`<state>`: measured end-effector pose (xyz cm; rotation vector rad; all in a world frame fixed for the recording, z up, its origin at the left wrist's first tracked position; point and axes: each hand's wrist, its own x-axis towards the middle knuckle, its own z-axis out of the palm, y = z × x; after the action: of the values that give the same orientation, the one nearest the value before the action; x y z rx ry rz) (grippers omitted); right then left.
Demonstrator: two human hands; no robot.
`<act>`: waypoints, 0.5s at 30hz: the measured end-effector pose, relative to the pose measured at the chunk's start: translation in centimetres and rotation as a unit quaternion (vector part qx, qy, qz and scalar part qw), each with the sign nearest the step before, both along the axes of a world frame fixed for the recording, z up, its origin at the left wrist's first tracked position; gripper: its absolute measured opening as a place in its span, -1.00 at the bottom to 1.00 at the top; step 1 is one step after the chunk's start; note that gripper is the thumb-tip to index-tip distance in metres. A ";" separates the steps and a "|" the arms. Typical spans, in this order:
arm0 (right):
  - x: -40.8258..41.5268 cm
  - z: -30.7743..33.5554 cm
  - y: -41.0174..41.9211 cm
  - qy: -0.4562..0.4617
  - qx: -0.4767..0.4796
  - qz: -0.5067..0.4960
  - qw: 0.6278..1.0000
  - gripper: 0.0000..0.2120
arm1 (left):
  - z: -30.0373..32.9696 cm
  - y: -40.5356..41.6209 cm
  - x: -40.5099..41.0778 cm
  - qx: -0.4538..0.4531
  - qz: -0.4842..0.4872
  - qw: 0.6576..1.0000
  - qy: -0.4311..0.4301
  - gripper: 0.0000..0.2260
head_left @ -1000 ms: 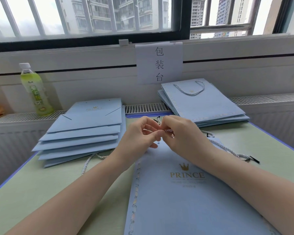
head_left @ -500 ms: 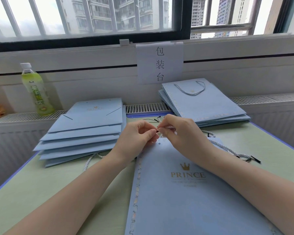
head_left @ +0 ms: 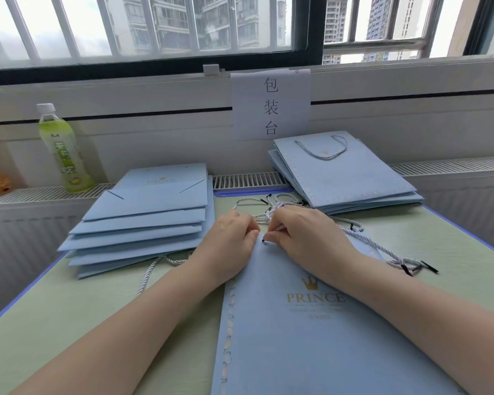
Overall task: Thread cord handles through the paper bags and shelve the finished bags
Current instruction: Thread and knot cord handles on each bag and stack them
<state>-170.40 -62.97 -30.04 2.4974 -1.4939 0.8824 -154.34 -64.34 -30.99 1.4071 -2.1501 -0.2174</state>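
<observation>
Pale blue paper bag [head_left: 311,323] flat on the green counter [head_left: 69,309], gold crown and "PRINCE" printed mid-panel, pale dotted border down one edge. At its top edge, right hand [head_left: 305,238] pinching a twisted white cord [head_left: 280,227], black tip [head_left: 264,241] showing just past the fingertips. Left hand [head_left: 231,240] curled beside that grip, fingertips on the bag's rim; whether pinching paper, cannot tell. Beyond the grip, loose cords [head_left: 268,203] in a tangle. Left of the grip, fanned stack of unthreaded bags [head_left: 143,220]; far right, stack of finished bags [head_left: 345,178] with a cord handle on top. Punch hole hidden under fingers. Bag's near edge cut off by frame.
</observation>
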 end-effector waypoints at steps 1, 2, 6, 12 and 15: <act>0.0 0.0 0.1 0.002 -0.001 -0.001 1.000 -0.83 | 0.0 0.0 0.0 -0.002 -0.003 1.000 -0.002 -0.86; 0.1 0.0 0.1 0.001 0.002 -0.001 1.000 -0.82 | 0.0 0.0 0.0 -0.005 -0.005 1.000 0.001 -0.87; 0.2 -0.3 0.2 -0.022 0.043 0.001 0.999 -0.81 | 0.2 0.1 -0.2 -0.020 0.001 0.999 0.037 -0.90; 0.8 -0.6 0.4 -0.084 -0.011 0.049 0.995 -0.82 | 0.9 0.5 -0.5 0.011 0.003 0.987 0.162 -0.62; 0.8 -0.6 0.4 -0.110 -0.008 0.068 0.992 -0.84 | 1.5 0.6 -0.1 0.056 -0.009 0.973 0.222 -0.56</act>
<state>-169.56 -62.58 -30.65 2.5870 -1.3784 1.2216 -154.47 -63.70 -29.46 1.2565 -1.8018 -0.6088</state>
